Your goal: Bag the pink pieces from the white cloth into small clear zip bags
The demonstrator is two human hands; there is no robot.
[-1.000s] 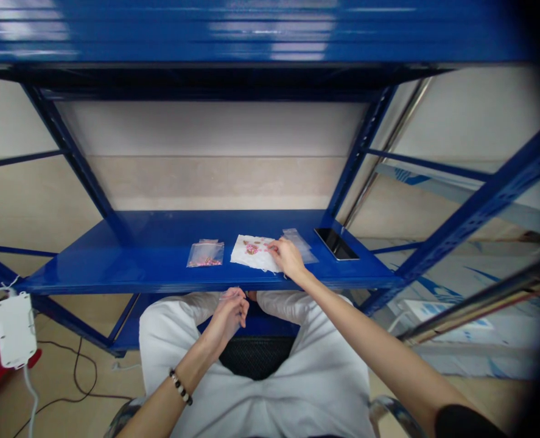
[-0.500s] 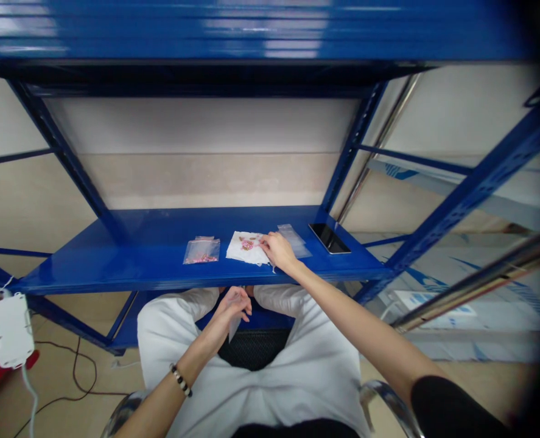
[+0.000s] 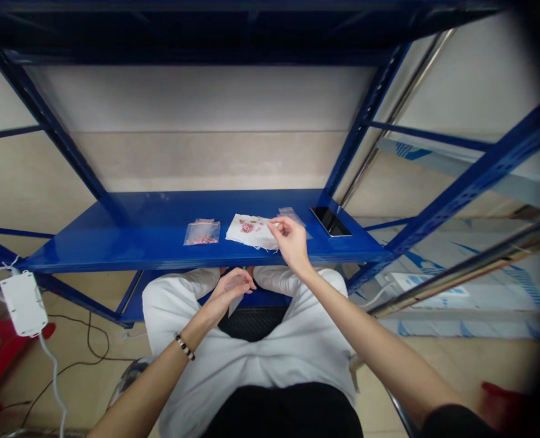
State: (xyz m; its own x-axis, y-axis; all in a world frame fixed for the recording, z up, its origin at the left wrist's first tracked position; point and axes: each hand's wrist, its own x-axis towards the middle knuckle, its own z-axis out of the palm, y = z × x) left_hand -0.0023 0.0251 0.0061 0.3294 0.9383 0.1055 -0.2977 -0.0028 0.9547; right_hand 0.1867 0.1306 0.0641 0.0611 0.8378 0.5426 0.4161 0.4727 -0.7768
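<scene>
**Bare-handed work at a blue steel shelf [image 3: 137,210]**

The left hand [image 3: 231,291] is cupped low over the person's lap, below the shelf's front edge, grasping one small piece of clear plastic film [image 3: 235,303] whose tip hangs below the palm. The right hand [image 3: 291,238] is raised at the shelf's front edge, its thumb and fingertips [image 3: 275,224] pinched together just above one white sheet [image 3: 250,232]; whether they hold anything is too small to tell.

The sheet lies on the shelf and carries pink and brown bits [image 3: 247,227], their number unclear. Three other items share the shelf: to the left of the sheet, one clear zip bag [image 3: 201,233] holding pink pieces; to its right, one clear plastic bag [image 3: 291,215] with no visible contents, partly behind the right hand; further right, one black smartphone [image 3: 330,221], screen up.

One beaded bracelet [image 3: 184,347] circles the left wrist. One white power box [image 3: 23,303] with a white cable [image 3: 53,371] sits at far left, below the shelf.
</scene>
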